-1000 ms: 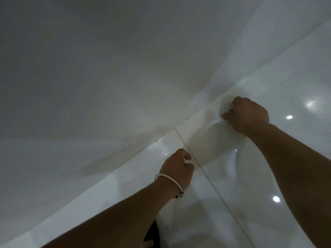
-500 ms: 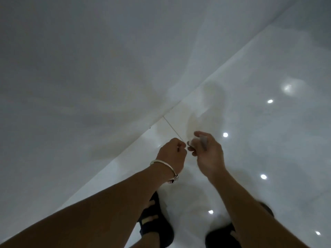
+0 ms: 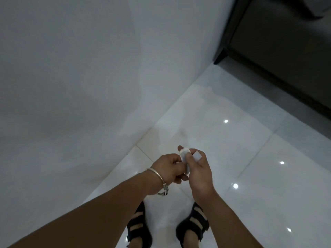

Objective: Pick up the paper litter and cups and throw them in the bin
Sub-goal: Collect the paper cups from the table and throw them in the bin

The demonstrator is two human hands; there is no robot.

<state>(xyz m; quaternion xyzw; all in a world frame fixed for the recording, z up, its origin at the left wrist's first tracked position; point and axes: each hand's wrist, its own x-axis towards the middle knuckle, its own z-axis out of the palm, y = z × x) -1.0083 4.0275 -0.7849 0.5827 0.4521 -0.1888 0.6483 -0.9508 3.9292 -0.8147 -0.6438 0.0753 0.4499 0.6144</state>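
My two hands meet in front of me above the white tiled floor [image 3: 250, 140]. My right hand [image 3: 198, 174] holds small white scraps of paper litter [image 3: 185, 154] between its fingers, one scrap showing at the fingertips and another strip [image 3: 197, 155] across the fingers. My left hand [image 3: 168, 167], with a silver bangle on the wrist, is curled beside the right hand and touches it; what it grips is hidden. No cup and no bin are in view.
A white wall [image 3: 89, 77] fills the left and top. A dark cabinet or door [image 3: 286, 51] stands at the upper right, its base meeting the floor. My feet in dark sandals [image 3: 139, 228] stand below my hands.
My hands rose from the floor edge by the wall and came together. My view lifted as I stood up, and the dark cabinet came into sight.
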